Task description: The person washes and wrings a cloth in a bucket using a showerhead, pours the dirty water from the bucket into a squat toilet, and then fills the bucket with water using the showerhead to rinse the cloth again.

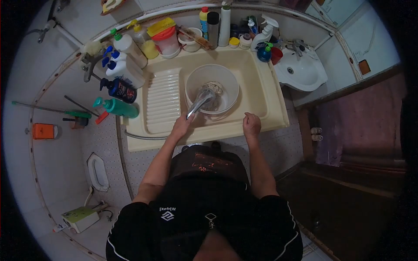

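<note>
A white bucket (191,89) stands in the cream-coloured sink basin (257,95), to the right of the ribbed washboard (162,100). Inside the bucket lies a light beige cloth (216,86), partly covered by the shower head. My left hand (182,126) is wrapped round the handle of the silver shower head (201,102), whose head points down into the bucket. My right hand (251,125) rests at the front edge of the sink, right of the bucket, with its fingers curled; whether anything small is inside them is hidden.
Bottles and tubs line the sink's back and left edges, among them a teal pump bottle (117,108) and a red-lidded tub (166,42). A white washbasin (305,71) is at the right. The shower hose (148,137) runs along the front left edge.
</note>
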The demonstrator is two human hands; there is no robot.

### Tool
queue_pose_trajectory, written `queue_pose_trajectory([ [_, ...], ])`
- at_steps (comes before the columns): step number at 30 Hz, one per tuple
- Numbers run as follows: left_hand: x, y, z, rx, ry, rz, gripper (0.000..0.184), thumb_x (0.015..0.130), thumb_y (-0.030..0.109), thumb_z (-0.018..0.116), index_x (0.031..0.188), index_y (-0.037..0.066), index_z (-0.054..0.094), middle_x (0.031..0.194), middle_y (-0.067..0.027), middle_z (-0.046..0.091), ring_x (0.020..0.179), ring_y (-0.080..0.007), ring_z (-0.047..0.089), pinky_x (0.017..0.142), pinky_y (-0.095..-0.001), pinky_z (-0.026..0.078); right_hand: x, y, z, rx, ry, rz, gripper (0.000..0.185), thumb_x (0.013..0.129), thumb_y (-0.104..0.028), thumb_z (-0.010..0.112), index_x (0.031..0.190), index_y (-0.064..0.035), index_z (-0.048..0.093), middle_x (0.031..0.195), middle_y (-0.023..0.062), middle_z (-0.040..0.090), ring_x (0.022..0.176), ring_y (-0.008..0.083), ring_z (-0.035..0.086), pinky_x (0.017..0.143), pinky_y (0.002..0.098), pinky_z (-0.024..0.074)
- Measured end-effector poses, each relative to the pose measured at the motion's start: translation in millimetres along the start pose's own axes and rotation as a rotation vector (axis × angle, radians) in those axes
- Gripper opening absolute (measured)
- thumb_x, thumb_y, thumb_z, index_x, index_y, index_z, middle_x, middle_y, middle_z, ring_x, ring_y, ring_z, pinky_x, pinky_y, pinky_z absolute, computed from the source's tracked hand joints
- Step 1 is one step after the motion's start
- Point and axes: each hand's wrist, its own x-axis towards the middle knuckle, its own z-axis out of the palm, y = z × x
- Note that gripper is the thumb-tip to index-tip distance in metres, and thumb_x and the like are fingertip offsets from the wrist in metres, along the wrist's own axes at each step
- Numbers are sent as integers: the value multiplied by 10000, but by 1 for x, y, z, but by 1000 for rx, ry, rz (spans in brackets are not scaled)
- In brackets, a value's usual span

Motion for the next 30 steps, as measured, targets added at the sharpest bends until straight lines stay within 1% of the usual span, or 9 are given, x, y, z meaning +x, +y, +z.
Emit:
queue_pose_trajectory([
  [5,-3,4,-2,-7,-2,9,607,882,542,420,1041,-37,510,950,-314,583,950,-465,548,814,-484,423,-1,0,1,11,15,0,98,790,-88,560,858,-77,630,750,94,594,733,285,567,687,398,448],
  [7,-3,6,-2,-9,-4,7,607,883,545,417,1036,-36,509,949,-313,584,949,-465,549,813,-484,423,-1,0,0,0,-16,26,100,788,-106,558,855,-79,626,765,101,604,761,297,573,702,411,448],
  [10,-4,7,-3,11,-10,-18,608,880,550,419,1032,-32,507,947,-312,585,946,-464,550,809,-486,424,-1,0,0,-8,-13,14,100,792,-109,555,855,-78,626,767,100,604,760,297,573,706,410,449],
  [13,-3,5,-2,13,-8,-18,607,878,550,421,1041,-28,506,945,-310,586,942,-463,553,804,-485,426,0,0,1,5,15,4,104,786,-93,565,863,-77,634,753,99,599,740,289,572,692,396,453],
  [15,-3,3,-1,35,11,18,610,878,552,420,1052,-27,503,944,-308,588,940,-462,556,802,-484,428,0,-1,0,1,7,16,104,787,-94,565,862,-79,635,757,99,601,744,290,573,695,395,455],
  [26,-3,1,1,68,16,17,576,893,534,415,1060,-11,500,942,-309,588,941,-465,555,796,-495,432,0,-1,-1,9,13,18,102,784,-88,572,861,-79,639,750,94,600,747,288,574,691,397,454],
  [30,-5,5,1,60,33,31,568,892,532,419,1059,-6,495,939,-308,589,941,-464,556,795,-496,432,0,-1,-1,16,-20,30,110,782,-107,564,860,-73,633,776,108,612,762,306,571,713,415,451],
])
